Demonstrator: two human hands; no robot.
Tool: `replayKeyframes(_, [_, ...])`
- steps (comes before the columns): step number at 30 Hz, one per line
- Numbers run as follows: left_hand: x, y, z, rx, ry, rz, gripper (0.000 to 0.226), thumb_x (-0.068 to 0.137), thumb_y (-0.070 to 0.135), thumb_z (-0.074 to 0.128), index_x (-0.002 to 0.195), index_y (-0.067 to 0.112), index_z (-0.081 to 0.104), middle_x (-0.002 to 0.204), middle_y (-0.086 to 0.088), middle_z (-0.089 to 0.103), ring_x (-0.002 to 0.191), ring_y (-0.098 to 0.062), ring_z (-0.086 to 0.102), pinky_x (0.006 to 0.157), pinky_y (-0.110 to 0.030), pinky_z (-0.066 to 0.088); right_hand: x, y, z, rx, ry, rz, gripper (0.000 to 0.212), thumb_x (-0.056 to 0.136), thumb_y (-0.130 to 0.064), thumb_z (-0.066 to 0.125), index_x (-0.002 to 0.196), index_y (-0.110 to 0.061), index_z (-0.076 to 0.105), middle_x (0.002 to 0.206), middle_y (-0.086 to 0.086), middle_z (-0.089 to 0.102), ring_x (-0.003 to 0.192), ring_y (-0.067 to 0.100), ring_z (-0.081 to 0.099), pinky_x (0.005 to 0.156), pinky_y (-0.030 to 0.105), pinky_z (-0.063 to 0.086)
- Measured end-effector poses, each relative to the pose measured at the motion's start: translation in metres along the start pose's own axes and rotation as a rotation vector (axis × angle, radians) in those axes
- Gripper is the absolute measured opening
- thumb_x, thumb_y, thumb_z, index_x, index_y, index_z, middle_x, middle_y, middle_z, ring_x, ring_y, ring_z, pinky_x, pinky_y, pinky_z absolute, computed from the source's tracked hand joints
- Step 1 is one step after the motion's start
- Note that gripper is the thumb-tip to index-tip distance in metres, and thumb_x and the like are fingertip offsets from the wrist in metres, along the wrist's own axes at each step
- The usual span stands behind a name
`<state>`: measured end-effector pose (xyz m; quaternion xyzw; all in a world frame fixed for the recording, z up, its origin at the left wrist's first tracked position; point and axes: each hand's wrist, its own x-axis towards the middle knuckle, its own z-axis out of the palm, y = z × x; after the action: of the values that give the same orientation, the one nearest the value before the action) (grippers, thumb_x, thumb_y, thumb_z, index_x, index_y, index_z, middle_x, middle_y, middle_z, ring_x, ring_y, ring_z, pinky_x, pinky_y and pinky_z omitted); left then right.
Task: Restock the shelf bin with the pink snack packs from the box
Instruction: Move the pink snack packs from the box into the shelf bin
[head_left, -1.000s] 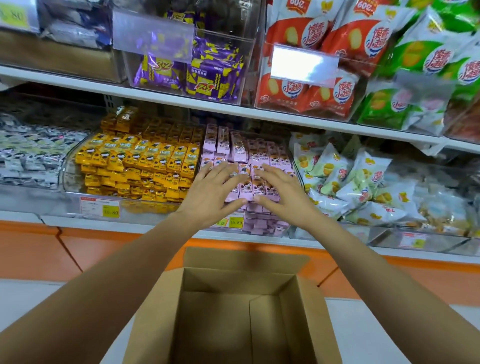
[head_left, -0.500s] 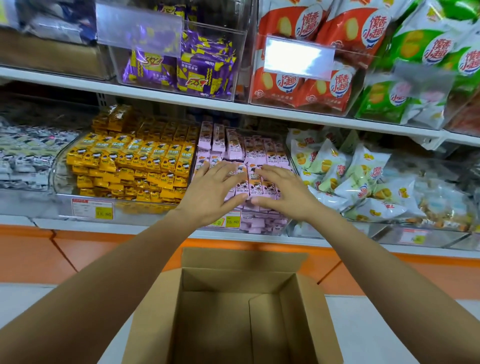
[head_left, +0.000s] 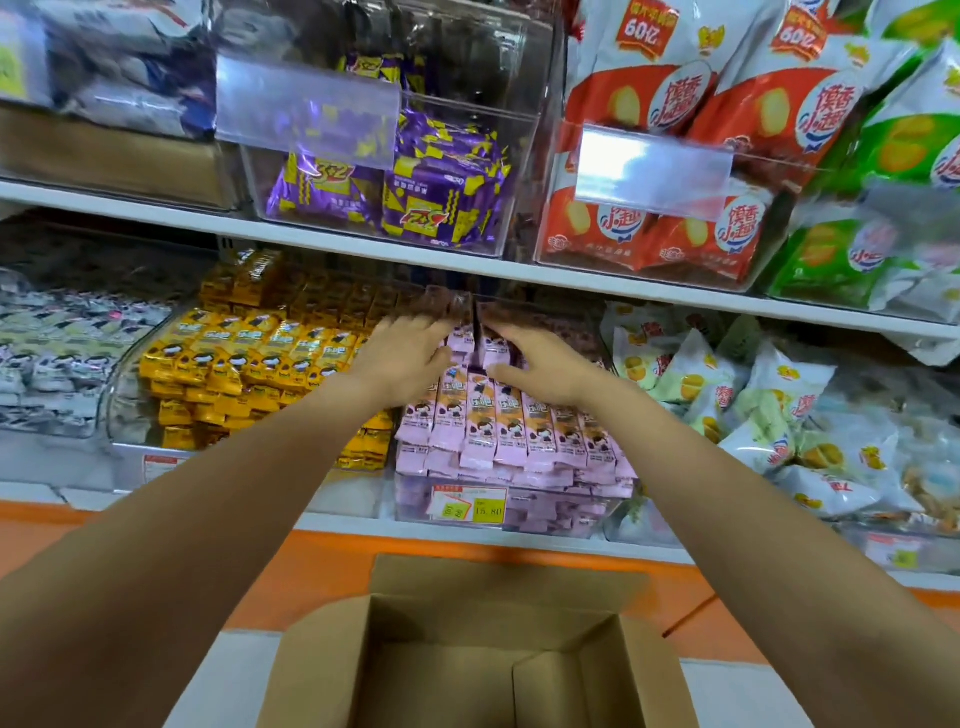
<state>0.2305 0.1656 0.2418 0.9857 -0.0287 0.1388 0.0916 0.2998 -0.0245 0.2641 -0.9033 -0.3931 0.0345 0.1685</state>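
Above the box (head_left: 467, 582), the left hand (head_left: 410, 356) and right hand (head_left: 543, 364) press flat, unclenched fingers against the rear pink snack packs (head_left: 509, 431) in the shelf bin (head_left: 550, 519). Stocking seems done, and squaring the rows comes next.

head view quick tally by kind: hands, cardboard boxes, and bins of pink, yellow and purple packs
hands: 2, left hand and right hand
cardboard box: 1
bin of pink packs: 1
bin of yellow packs: 1
bin of purple packs: 1
total: 6
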Motion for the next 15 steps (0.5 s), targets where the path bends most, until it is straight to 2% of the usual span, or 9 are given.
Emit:
replayKeyframes(5, [0.002,-0.006,0.004,-0.042,0.01,0.031,0.047,0.101,0.029,0.042,0.147,0.021,0.036,0.142,-0.01,0.048,0.131,-0.031,0.041,0.107,-0.04,0.03,0.016,0.005,0.011,0.007,0.081,0.028,0.067,0.092,-0.034,0.061,0.15,-0.022,0.028,0.154,0.003,0.035,0.139,0.023,0.035,0.113,0.035,0.033])
replayKeyframes(9, [0.002,-0.011,0.007,-0.083,0.045,0.042,0.044,0.099,0.03,0.044,0.142,0.019,0.044,0.132,-0.012,0.056,0.122,-0.032,0.048,0.103,-0.042,0.035,0.026,-0.002,0.015,0.009,0.125,0.044,0.063,0.093,-0.032,0.059,0.149,-0.023,0.031,0.152,0.004,0.037,0.135,0.025,0.04,0.106,0.03,0.035])
replayKeyframes(13, [0.0,-0.011,0.005,-0.125,0.083,0.027,0.042,0.099,0.027,0.046,0.138,0.014,0.047,0.123,-0.014,0.059,0.117,-0.033,0.05,0.098,-0.04,0.035,0.025,0.0,0.013,-0.048,0.14,-0.015,0.069,0.091,-0.042,0.059,0.151,-0.028,0.026,0.161,-0.003,0.014,0.146,0.02,0.019,0.114,0.031,0.025])
replayKeyframes(15, [-0.001,-0.012,0.003,-0.118,0.108,0.003,0.042,0.098,0.028,0.046,0.138,0.012,0.047,0.124,-0.014,0.058,0.117,-0.033,0.049,0.098,-0.039,0.033,0.024,0.0,0.011,-0.043,0.123,-0.026,0.071,0.091,-0.048,0.057,0.151,-0.033,0.023,0.161,-0.007,0.007,0.146,0.017,0.017,0.112,0.031,0.027])
